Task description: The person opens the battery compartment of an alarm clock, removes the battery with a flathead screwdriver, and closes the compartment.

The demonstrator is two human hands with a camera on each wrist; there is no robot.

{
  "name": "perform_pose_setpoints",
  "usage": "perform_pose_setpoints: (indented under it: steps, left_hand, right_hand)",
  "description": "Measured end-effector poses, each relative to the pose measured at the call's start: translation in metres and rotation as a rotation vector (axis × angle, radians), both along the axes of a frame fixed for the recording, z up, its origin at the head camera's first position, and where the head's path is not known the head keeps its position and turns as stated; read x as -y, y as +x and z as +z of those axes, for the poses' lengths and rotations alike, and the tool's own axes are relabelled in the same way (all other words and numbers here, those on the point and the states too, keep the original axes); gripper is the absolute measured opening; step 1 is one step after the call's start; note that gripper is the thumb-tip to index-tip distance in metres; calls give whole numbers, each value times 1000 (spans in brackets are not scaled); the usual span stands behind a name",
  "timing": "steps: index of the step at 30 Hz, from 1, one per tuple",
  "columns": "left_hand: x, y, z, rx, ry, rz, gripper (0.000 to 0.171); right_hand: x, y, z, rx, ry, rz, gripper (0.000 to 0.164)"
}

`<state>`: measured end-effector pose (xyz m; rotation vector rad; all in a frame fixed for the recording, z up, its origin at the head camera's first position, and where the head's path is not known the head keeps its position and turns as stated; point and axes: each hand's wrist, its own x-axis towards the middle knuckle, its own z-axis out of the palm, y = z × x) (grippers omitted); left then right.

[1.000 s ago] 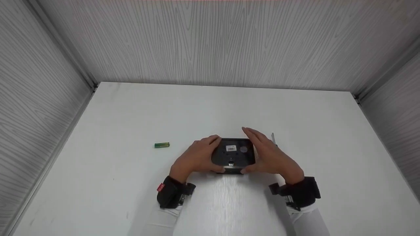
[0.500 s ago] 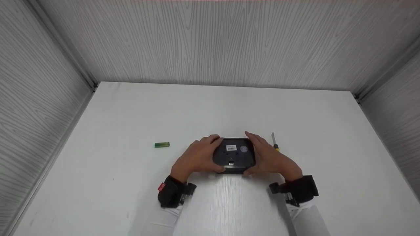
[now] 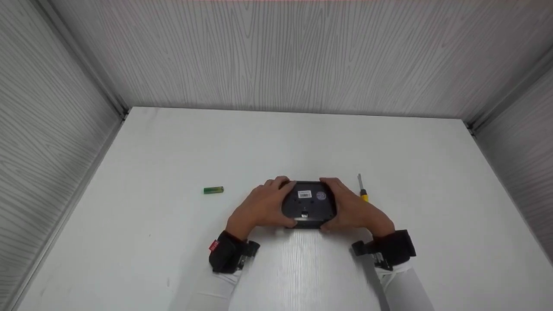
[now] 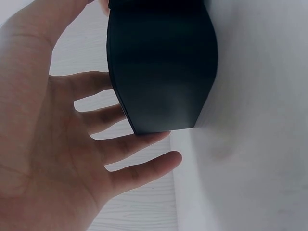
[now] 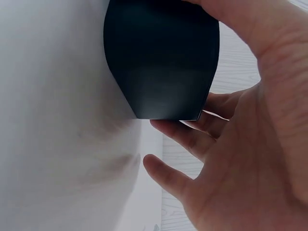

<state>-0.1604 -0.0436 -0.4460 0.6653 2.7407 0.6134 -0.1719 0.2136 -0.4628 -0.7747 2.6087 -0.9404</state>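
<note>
In the head view a black box-like device (image 3: 309,206) with a white barcode label and a round sticker lies on the white table; its exact kind is unclear. My left hand (image 3: 262,206) grips its left end, thumb on the near edge and fingers at the far edge. On the opposite end, my right hand (image 3: 357,211) holds it the same way. The left wrist view shows a smooth dark side of the device (image 4: 163,62) with fingers behind and below it. A matching side of the device (image 5: 163,57) fills the top of the right wrist view.
A green battery (image 3: 213,190) lies left of my left hand. Just beyond my right hand is a screwdriver (image 3: 363,191) with a black and yellow handle, partly hidden by the hand. Grey wood-grain panels (image 3: 276,56) wall the table at the back and sides.
My right hand has closed in on the device's right end, its raised fingers lowering to the far edge. More of the screwdriver is uncovered. The left hand has barely shifted.
</note>
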Motion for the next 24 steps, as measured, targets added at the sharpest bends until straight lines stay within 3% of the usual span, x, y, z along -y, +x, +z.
perform_pose_setpoints:
  steps: [8,19,24]
  left_hand:
    - [-1,1,1,-14,41,13,100]
    - [1,2,10,-17,113,20,107]
    - [1,2,13,-23,152,18,106]
  right_hand:
    - [-4,0,1,-34,-46,9,117]
    - [-11,4,13,-83,-252,-4,113]
    - [-9,9,24,-61,-353,-27,113]
